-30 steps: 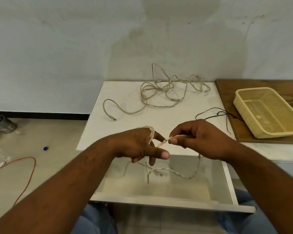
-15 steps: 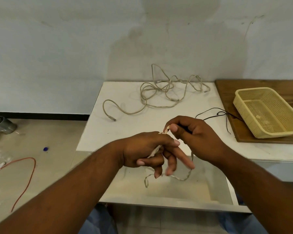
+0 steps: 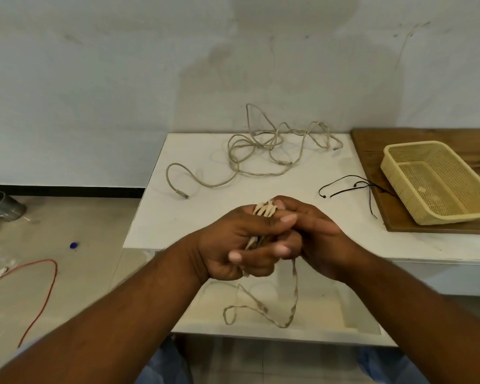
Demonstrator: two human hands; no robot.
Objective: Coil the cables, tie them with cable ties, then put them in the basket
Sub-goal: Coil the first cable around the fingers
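Beige thin cable (image 3: 265,209) wound in upright loops on left hand (image 3: 233,250), fingers curled round bundle. Right hand (image 3: 316,239) touching, pinching feed strand. I saw slack tail (image 3: 261,309) hanging straight below; I judged right hand nearer for next wrap.

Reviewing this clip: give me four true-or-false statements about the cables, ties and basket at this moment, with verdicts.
1. The left hand grips several turns of a beige cable. True.
2. The basket already holds a coiled cable. False: no cable lies in it.
3. A second cable lies uncoiled on the white table. True.
4. The black ties lie on the floor. False: they lie on the table, near the basket.
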